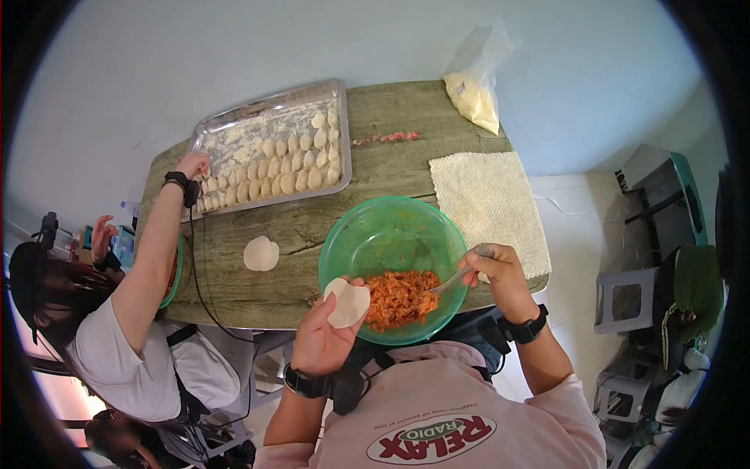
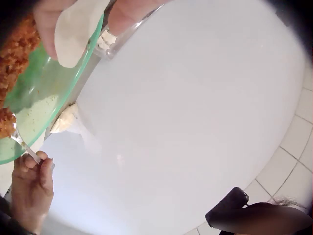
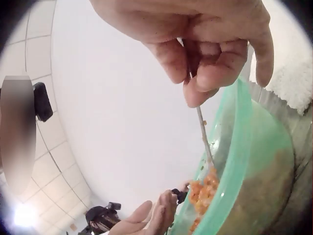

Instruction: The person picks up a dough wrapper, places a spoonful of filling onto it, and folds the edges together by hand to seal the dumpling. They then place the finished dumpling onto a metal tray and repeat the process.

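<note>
A round white wrapper (image 1: 348,303) lies across the fingers of the left hand (image 1: 322,338), at the left rim of a green bowl (image 1: 351,234). Orange-red filling (image 1: 394,301) covers the near part of the bowl. The right hand (image 1: 500,280) grips a metal spoon (image 1: 451,283) by its handle at the bowl's right side, the spoon's end in the filling. In the right wrist view, a clump of filling (image 3: 204,192) is at the spoon's tip. The left wrist view shows the wrapper (image 2: 74,34) between the left thumb and fingers.
Wrappers (image 1: 261,254) lie on the table left of the bowl. Behind is a metal tray (image 1: 341,184) of dumplings, over which another person (image 1: 129,336) reaches from the left. A cream cloth (image 1: 488,207) lies to the right, with a bag of pale powder (image 1: 474,100) behind it.
</note>
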`<state>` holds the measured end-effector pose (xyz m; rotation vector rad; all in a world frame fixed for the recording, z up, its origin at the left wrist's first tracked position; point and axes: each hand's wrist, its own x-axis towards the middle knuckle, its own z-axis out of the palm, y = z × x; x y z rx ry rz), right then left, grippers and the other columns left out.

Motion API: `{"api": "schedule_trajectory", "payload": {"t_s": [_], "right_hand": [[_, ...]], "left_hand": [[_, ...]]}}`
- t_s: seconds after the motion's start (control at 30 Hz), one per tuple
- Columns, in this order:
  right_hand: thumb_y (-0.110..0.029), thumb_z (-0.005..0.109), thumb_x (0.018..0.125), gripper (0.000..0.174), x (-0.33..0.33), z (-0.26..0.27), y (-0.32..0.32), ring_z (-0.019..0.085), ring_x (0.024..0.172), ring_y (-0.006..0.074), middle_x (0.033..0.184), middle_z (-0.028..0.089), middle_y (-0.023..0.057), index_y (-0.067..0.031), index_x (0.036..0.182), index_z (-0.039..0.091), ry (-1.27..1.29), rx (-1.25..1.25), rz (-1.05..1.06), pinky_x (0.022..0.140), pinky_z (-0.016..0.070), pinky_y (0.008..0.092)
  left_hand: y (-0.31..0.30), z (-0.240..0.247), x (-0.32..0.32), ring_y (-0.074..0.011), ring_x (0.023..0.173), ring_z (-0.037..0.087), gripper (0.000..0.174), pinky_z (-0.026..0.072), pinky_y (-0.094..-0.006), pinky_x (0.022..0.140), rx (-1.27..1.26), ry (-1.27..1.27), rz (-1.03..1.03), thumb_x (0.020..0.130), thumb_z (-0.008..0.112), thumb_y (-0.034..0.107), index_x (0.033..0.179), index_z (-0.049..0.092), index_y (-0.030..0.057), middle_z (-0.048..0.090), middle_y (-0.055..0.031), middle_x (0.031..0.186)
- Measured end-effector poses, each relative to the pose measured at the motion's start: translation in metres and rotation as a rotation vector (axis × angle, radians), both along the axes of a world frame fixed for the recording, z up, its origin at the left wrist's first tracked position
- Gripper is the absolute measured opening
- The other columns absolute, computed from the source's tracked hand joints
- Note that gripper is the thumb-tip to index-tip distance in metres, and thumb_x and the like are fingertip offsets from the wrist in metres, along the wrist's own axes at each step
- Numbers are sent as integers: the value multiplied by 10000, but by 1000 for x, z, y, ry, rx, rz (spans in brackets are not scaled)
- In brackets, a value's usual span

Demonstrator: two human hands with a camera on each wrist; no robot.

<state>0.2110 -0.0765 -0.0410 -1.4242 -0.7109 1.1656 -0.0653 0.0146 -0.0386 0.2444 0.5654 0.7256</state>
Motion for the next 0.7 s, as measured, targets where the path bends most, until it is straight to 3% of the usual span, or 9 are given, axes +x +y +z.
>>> {"api": "schedule_trajectory", "payload": {"t_s": [0.23, 0.37, 0.5, 0.57, 0.6, 0.7], "right_hand": [[-207, 566, 887, 257, -7, 18, -4, 573, 641, 144, 709, 628, 95, 40, 851, 627, 155, 201, -266, 620, 436, 258], [-220, 583, 884, 271, -25, 32, -12, 582, 676, 149, 764, 639, 116, 48, 872, 623, 188, 313, -222, 653, 446, 267], [-245, 609, 868, 295, -37, 35, -21, 610, 746, 180, 834, 654, 117, 45, 916, 632, 0, 390, -142, 757, 482, 315], [-191, 652, 812, 226, -36, 34, -22, 616, 784, 222, 841, 653, 100, -1, 934, 650, -509, 583, 75, 807, 493, 354], [-111, 694, 730, 222, -36, 36, -22, 610, 798, 258, 861, 638, 89, -46, 941, 666, -633, 610, 174, 832, 497, 384], [-67, 722, 676, 295, -44, 30, -26, 610, 787, 260, 876, 624, 90, -64, 966, 666, -819, 659, 309, 831, 502, 394]], "left_hand": [[-2, 9, 29, -274, 1239, 416, 377, 309, -401, 1078, 14, -72, -137, 964, 416, 209, 1269, 408, -12, 468, -153, 1290], [-5, 14, 47, -265, 1236, 414, 406, 298, -406, 1080, -37, -80, -244, 988, 340, 273, 1273, 401, -10, 449, -153, 1308], [-6, 24, 55, -264, 1246, 402, 453, 292, -404, 1084, -31, -112, -282, 995, 288, 327, 1279, 389, -10, 434, -161, 1320], [-6, 25, 55, -260, 1255, 392, 478, 292, -402, 1083, -37, -147, -278, 993, 273, 352, 1292, 370, -8, 423, -167, 1329], [-7, 26, 54, -260, 1255, 392, 478, 292, -402, 1083, -36, -148, -275, 993, 273, 352, 1292, 370, -8, 423, -167, 1329], [-8, 29, 51, -262, 1259, 388, 498, 288, -399, 1086, -66, -141, -233, 992, 258, 368, 1298, 357, -12, 419, -169, 1335]]}}
